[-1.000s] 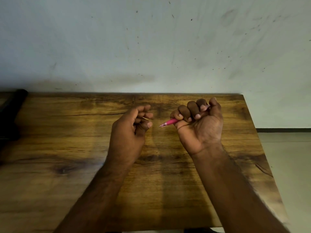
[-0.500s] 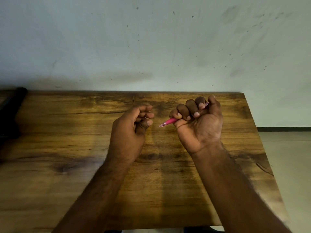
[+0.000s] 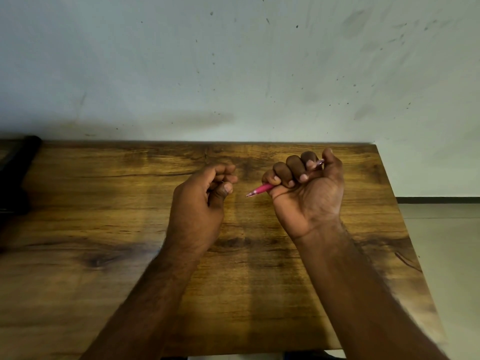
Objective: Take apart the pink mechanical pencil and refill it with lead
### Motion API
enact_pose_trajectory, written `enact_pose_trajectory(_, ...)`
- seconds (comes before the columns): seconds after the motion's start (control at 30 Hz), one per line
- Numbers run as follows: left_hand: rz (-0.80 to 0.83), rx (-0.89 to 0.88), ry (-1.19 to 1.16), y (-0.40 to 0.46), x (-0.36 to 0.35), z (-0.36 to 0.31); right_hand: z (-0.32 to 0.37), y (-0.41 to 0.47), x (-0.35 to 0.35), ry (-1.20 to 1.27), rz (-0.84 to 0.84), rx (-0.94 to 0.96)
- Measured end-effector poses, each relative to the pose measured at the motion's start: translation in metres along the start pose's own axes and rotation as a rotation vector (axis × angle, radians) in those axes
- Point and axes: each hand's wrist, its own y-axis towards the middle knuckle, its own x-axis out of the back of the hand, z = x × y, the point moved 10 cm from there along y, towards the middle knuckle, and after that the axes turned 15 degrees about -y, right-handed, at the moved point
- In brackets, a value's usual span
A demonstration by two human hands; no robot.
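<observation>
Barely moved since a second ago: right hand (image 3: 306,188) still fisted on pink pencil (image 3: 261,189), thumb over its far end; left hand (image 3: 205,201) fingers pinched together, maybe on lead, can't tell.

- A wooden bench (image 3: 104,229) with dark grain and knots was set flush against a pale wall (image 3: 233,61).
- The wall was marked by small dark specks and smudges.
- A light tiled floor (image 3: 446,255) and a dark skirting strip (image 3: 439,196) were seen at the right.
- A dark object (image 3: 18,172) was seen at the bench's left edge.
</observation>
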Motion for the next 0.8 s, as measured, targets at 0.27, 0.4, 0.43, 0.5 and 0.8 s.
enact_pose_trajectory(0.27,-0.01,0.016,-0.017,-0.001,0.0002,-0.0022,0.0028,-0.0002,0.0018,-0.01,-0.012,0.019)
enact_pose_trajectory(0.4,-0.034,0.001,-0.007,-0.0019,0.0025,-0.0056,0.0012,-0.0002,0.001,0.002,-0.006,0.002)
enact_pose_trajectory(0.43,-0.041,0.002,-0.009,-0.0019,0.0033,-0.0058,0.0011,-0.0001,0.0011,0.0,-0.007,0.001)
enact_pose_trajectory(0.5,-0.047,0.006,-0.018,-0.0018,0.004,-0.0056,0.0009,0.0004,0.0019,-0.015,-0.012,0.003)
enact_pose_trajectory(0.8,-0.032,0.022,-0.019,-0.002,0.0022,-0.0041,-0.0028,-0.0015,-0.0015,-0.001,0.032,-0.015)
